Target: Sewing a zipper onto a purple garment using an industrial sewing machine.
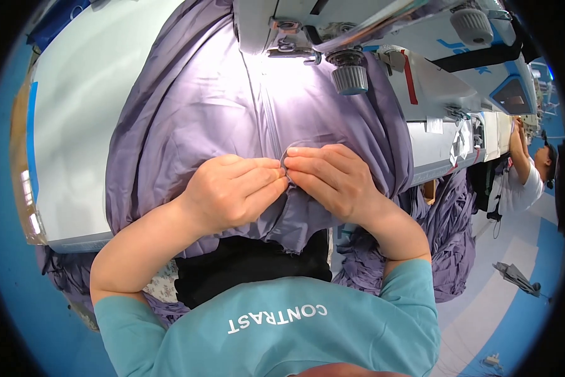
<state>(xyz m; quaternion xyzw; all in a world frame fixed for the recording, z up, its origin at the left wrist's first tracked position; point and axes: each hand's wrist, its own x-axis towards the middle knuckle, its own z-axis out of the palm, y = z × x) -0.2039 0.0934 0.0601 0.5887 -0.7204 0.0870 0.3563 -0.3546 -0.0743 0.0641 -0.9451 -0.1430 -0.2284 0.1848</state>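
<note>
A large sheet of shiny lilac fabric (194,94) lies spread over a white sewing table (75,125) and hangs off its near edge. My left hand (232,188) and my right hand (329,176) meet at the middle of the cloth, fingertips touching. Both pinch a small fold of the fabric, and a small grey loop or ring (285,158) shows between the fingertips. The head of a white sewing machine (332,25) stands just beyond my hands, with a ridged grey knob (349,78) hanging over the cloth.
More lilac fabric (445,239) is piled to the right below the table. A row of further sewing machines (483,125) runs off to the right, where another person (527,169) in a white top works. The floor is blue and white.
</note>
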